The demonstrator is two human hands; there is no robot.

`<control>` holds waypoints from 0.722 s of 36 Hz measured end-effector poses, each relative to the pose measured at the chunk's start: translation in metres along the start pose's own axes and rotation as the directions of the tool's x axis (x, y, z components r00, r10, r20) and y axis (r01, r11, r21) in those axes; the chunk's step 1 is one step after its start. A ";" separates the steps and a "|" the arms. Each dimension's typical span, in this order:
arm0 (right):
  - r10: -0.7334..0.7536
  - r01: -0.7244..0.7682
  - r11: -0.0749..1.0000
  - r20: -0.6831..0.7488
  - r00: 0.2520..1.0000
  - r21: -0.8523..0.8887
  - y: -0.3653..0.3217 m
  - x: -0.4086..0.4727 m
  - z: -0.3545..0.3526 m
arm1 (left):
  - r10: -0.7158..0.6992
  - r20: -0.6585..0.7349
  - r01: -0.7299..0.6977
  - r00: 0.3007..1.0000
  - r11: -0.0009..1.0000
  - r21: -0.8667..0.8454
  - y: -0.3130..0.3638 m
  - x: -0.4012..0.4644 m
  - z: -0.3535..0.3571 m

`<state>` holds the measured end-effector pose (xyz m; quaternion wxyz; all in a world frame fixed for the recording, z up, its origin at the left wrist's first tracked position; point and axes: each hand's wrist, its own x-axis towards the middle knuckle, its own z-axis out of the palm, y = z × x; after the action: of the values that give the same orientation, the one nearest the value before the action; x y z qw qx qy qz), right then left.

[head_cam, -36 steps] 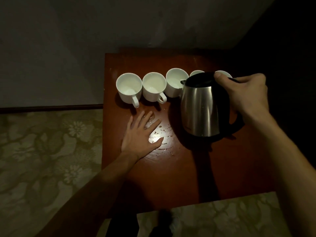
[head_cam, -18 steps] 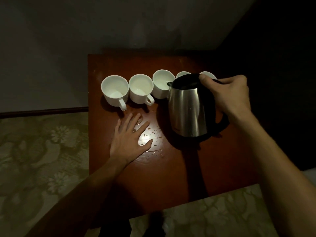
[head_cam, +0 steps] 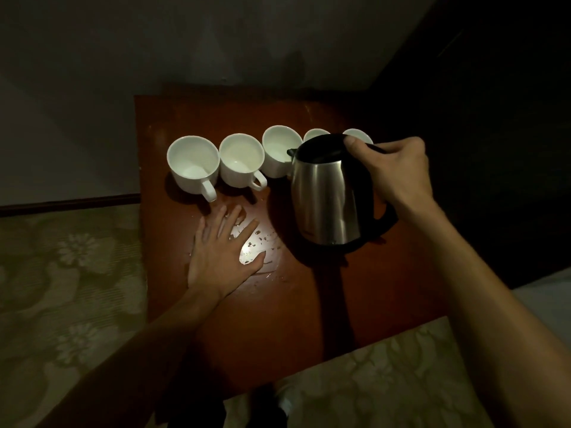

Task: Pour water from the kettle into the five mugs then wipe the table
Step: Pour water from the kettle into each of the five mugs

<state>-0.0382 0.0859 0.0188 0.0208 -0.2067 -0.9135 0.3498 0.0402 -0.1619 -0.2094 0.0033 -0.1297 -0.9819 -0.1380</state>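
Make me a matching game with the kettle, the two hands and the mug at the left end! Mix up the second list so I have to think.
Things:
1. kettle
2. left hand
3. right hand
4. leftmost mug

States:
A. lies flat on the wet table, fingers spread
B. white, its handle pointing toward the person
C. shiny steel with a black top
D. grips the kettle's black handle

Pairs: 1-C, 2-A, 3-D, 4-B
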 end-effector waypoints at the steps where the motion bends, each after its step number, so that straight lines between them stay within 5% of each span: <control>1: -0.005 0.005 1.000 0.000 1.000 -0.001 0.000 0.000 0.000 | -0.001 0.005 0.001 1.000 1.000 0.002 0.000 0.000 0.000; 26: -0.050 0.048 0.997 0.033 0.998 0.060 -0.003 -0.005 0.000 | 0.004 -0.074 -0.008 0.997 0.999 -0.053 -0.001 -0.002 0.006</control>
<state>-0.0346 0.0820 0.0208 0.0195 -0.1775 -0.9077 0.3796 0.0422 -0.1616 -0.2158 0.0366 -0.1272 -0.9767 -0.1687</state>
